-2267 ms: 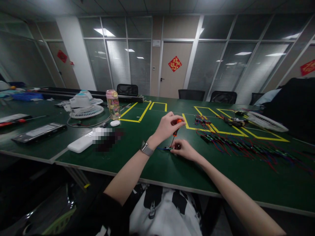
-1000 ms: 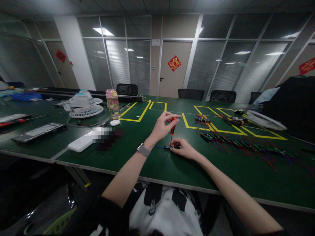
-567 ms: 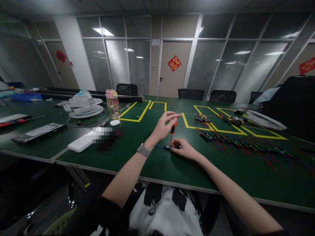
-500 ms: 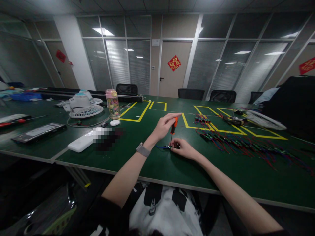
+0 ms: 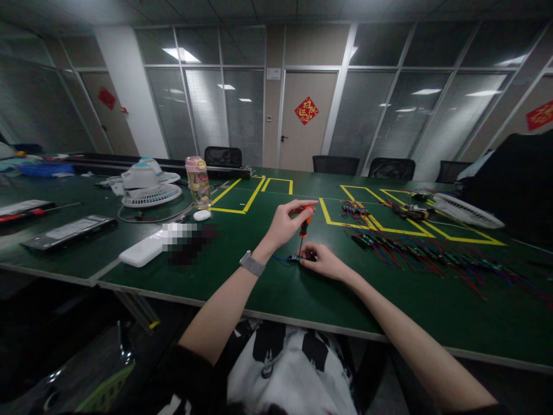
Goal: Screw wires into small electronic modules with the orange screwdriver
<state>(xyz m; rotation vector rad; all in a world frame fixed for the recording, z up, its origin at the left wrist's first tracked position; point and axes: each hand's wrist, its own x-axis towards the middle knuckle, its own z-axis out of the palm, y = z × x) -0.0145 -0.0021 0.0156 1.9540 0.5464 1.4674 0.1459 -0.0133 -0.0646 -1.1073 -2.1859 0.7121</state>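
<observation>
Screwdriver point(image 5: 304, 227) has swung more upright in the left hand point(image 5: 281, 226)

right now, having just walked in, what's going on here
A person sits at a green table, with the left hand gripping an orange-and-black screwdriver that points nearly straight down. Its tip appears to meet a small circuit board with a blue wire. The right hand holds the board's right end, low over the table. Further right lies a long row of wired boards; to the left stand a pink-lidded bottle and white fans.
</observation>
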